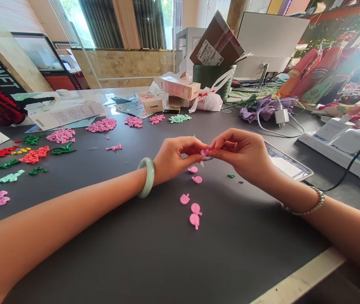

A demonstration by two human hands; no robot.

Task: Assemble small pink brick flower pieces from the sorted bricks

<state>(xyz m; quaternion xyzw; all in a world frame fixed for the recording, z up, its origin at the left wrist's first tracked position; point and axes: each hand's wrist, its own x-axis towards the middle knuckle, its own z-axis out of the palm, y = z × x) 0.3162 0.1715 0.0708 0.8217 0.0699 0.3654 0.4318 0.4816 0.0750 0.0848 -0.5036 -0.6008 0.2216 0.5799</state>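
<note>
Between both sets of fingertips, over the middle of the dark table, is a small pink piece (pixel 204 152). My left hand (pixel 180 153), with a green bangle at the wrist, pinches it from the left. From the right, my right hand (pixel 241 151) pinches the same piece, fingers closed. Several flat round pink pieces with small tabs lie below the hands, among them one (pixel 184 199) off to the left and one (pixel 194 220) nearest me. A small green bit (pixel 231 175) lies under my right hand.
Piles of pink pieces (pixel 101 125), red pieces (pixel 35 154) and mint pieces (pixel 180 118) lie left and behind. Green cutters (pixel 63 148) rest among them. A tablet (pixel 289 162) and a power strip (pixel 345 152) are at the right. Boxes (pixel 180 87) stand at the back.
</note>
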